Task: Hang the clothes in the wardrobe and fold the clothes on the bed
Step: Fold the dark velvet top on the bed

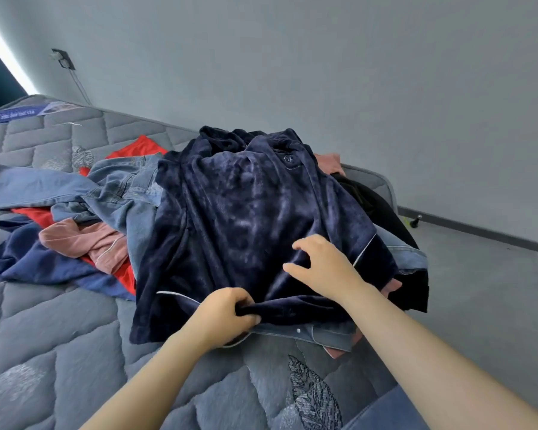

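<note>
A dark navy velvet pyjama top (249,218) with white piping lies spread over a heap of clothes on the grey quilted mattress (59,330). My left hand (227,315) pinches a fold of its near hem. Just beyond, my right hand (320,265) rests on the navy fabric with its fingers bent and spread; I cannot tell whether it grips the cloth. Under and around the top lie a blue denim garment (118,193), a red garment (137,150), a pink garment (84,240), a blue garment (28,262) and a black one (379,206).
The mattress runs along a grey wall (292,72). Its right edge drops to a grey floor (485,274) beside the pile. A wall socket with a cable (64,58) sits at the far left. No wardrobe is in view.
</note>
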A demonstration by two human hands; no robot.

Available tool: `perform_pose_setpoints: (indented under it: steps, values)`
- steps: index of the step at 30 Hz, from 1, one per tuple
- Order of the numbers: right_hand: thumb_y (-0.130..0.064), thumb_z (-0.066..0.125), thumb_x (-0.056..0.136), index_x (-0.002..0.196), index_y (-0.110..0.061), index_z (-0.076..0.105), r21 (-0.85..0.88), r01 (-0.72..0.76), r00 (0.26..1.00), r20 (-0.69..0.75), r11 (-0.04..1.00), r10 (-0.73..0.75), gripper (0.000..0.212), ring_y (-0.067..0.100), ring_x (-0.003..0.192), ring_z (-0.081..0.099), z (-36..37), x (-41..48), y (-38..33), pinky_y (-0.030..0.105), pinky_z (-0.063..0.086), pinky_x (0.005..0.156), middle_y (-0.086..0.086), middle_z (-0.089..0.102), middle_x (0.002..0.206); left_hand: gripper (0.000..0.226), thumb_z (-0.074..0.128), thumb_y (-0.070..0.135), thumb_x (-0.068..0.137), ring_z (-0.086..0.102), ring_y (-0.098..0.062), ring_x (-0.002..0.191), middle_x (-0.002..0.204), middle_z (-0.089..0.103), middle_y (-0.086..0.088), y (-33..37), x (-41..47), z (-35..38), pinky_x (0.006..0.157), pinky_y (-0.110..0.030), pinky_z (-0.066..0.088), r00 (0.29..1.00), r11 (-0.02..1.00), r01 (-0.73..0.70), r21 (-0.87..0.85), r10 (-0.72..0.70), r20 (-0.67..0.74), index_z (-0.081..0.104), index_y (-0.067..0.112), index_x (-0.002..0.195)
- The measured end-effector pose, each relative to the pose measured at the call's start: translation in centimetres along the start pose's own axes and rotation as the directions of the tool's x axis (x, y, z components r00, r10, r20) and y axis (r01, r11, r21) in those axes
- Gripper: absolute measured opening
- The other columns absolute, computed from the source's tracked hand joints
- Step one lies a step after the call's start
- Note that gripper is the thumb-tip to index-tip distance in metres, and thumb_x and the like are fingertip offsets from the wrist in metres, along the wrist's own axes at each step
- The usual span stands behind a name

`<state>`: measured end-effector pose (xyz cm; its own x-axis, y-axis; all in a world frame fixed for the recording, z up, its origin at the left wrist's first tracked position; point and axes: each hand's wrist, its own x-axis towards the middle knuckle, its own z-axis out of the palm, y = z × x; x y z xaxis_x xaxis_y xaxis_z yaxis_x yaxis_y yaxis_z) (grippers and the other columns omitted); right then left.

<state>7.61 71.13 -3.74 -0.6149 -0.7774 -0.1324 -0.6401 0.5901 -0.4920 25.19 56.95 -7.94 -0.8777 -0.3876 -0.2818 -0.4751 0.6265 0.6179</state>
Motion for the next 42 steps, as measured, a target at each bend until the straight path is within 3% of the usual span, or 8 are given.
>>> perform_pose_setpoints:
  steps: [7,11,14,22,30,32,36,42]
  values:
    - [-0.041,0.059,0.092,0.143,-0.016,0.037,-0.019,-0.037,0.996,-0.08,0.999,0.035,0.061,0.023,0.132,0.035,0.8,4.8,-3.6,0.033,0.04,0.097,0.005,0.032,0.148,0.044,0.075,0.03,0.079,0.054,-0.027,0.11,0.115,0.06,-0.008,-3.5,3.1,-6.8,0.099,-0.037,0.041,0.768,0.998,0.065,-0.027,-0.067,-0.637,0.062,0.009,0.116]
    - [-0.04,0.059,0.092,0.148,-0.018,0.027,0.028,-0.062,0.998,-0.022,0.998,0.063,0.068,0.024,0.128,0.042,1.3,5.8,-4.6,0.033,0.041,0.096,0.004,0.027,0.15,0.078,0.072,0.05,0.078,0.042,-0.039,0.126,0.137,0.043,-0.02,-5.8,6.5,-8.6,0.102,-0.044,0.035,0.79,0.92,0.38,-0.093,-0.376,-0.485,0.041,0.002,0.131]
    - [-0.038,0.058,0.092,0.149,-0.017,0.026,0.02,-0.078,0.997,-0.021,0.997,0.078,0.069,0.025,0.128,0.041,1.8,6.2,-5.0,0.033,0.039,0.096,0.006,0.028,0.15,0.056,0.071,0.043,0.081,0.055,-0.037,0.11,0.119,0.057,-0.019,-7.0,7.6,-8.2,0.08,-0.037,0.041,0.763,0.862,0.451,-0.232,-0.507,-0.401,0.046,0.002,0.111]
    - [-0.04,0.056,0.093,0.145,-0.018,0.033,0.096,-0.071,0.995,-0.067,0.993,0.078,0.062,0.022,0.129,0.042,1.7,6.4,-5.3,0.029,0.037,0.09,0.004,0.034,0.148,0.01,0.053,0.013,0.084,0.05,-0.026,0.068,0.069,0.053,-0.004,-4.9,3.7,-6.4,0.061,-0.036,0.03,0.803,0.986,0.047,-0.162,-0.134,-0.581,0.049,0.007,0.078]
    - [-0.065,0.056,0.084,0.152,-0.014,0.022,0.506,-0.207,0.974,0.024,0.838,0.226,0.092,0.024,0.138,0.036,1.4,9.0,-9.0,0.032,0.033,0.098,0.005,0.03,0.154,0.008,0.042,0.02,0.073,0.042,-0.011,0.061,0.067,0.048,-0.004,-2.9,-3.4,-1.9,0.065,-0.038,0.042,0.977,0.951,-0.12,-0.284,0.063,-0.204,0.044,0.012,0.074]
    - [-0.059,0.065,0.081,0.147,-0.008,0.028,0.505,-0.266,0.962,0.08,0.821,0.263,0.091,0.025,0.129,0.044,2.0,9.4,-9.9,0.03,0.037,0.089,0.004,0.043,0.14,0.007,0.042,0.019,0.074,0.04,-0.011,0.061,0.068,0.046,-0.004,-2.7,-3.6,-2.0,0.064,-0.039,0.041,0.981,0.956,-0.124,-0.266,0.078,-0.175,0.041,0.012,0.073]
    - [-0.01,0.06,0.082,0.082,-0.005,0.052,0.394,-0.199,0.974,-0.019,0.897,0.224,0.01,0.02,0.069,0.048,2.5,9.4,-9.4,0.029,0.038,0.058,0.006,0.055,0.079,0.006,0.047,0.019,0.078,0.052,-0.018,0.068,0.072,0.054,-0.003,-2.5,-3.0,-2.7,0.068,-0.039,0.045,0.984,0.963,-0.141,-0.228,0.113,-0.135,0.048,0.014,0.075]
    - [-0.004,0.059,0.076,0.054,-0.019,0.039,0.404,-0.122,0.992,0.028,0.906,0.121,0.033,0.003,0.043,0.032,1.3,3.7,-4.5,0.014,0.028,0.044,-0.012,0.039,0.046,0.016,0.075,0.025,0.081,0.059,-0.009,0.073,0.079,0.067,0.01,-3.6,-0.7,-4.8,0.074,-0.019,0.046,0.919,0.803,0.038,-0.595,-0.262,-0.295,0.068,0.022,0.095]
